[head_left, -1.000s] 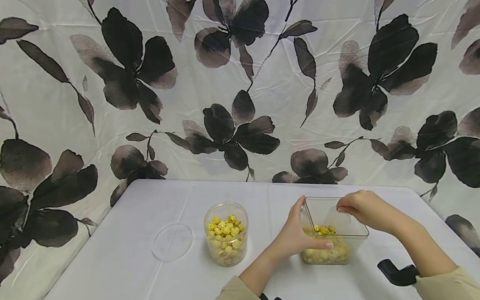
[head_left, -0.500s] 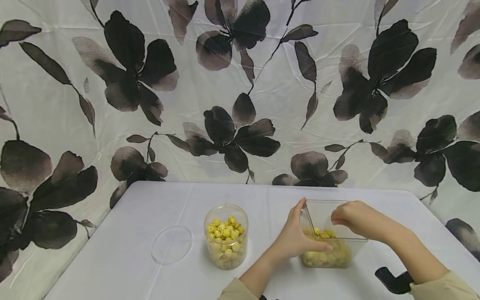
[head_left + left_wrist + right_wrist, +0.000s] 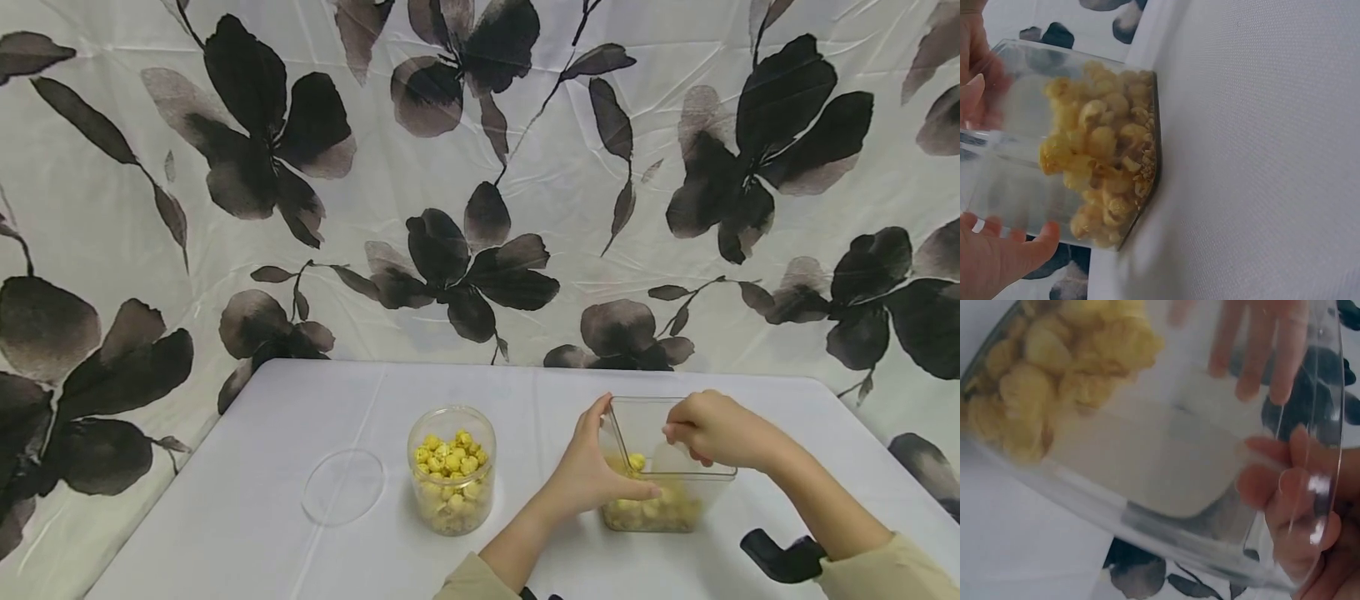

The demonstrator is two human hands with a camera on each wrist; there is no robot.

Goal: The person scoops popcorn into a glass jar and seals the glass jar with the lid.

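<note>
A clear rectangular plastic container (image 3: 716,477), partly filled with yellow popcorn (image 3: 1100,144), stands on the table at the right. My left hand (image 3: 588,482) holds it by its left side, thumb across the front wall and fingertips up at the rim. Over the open top, my right hand (image 3: 723,429) curls its fingers and pinches a thin, translucent whitish scraper-like piece (image 3: 1147,465). This piece has a rounded corner and reaches down inside the container beside the popcorn. Its exact kind is unclear through the plastic.
Left of the container stands a clear round jar (image 3: 452,492) filled with popcorn. A clear round lid (image 3: 343,488) lies flat farther left on the white table (image 3: 240,508). Behind hangs a floral curtain (image 3: 480,125). A black strap piece (image 3: 783,557) sits near the right sleeve.
My right hand has dipped lower into the container and turned a little, the whitish piece now showing among the popcorn. The left hand keeps its hold on the container.
</note>
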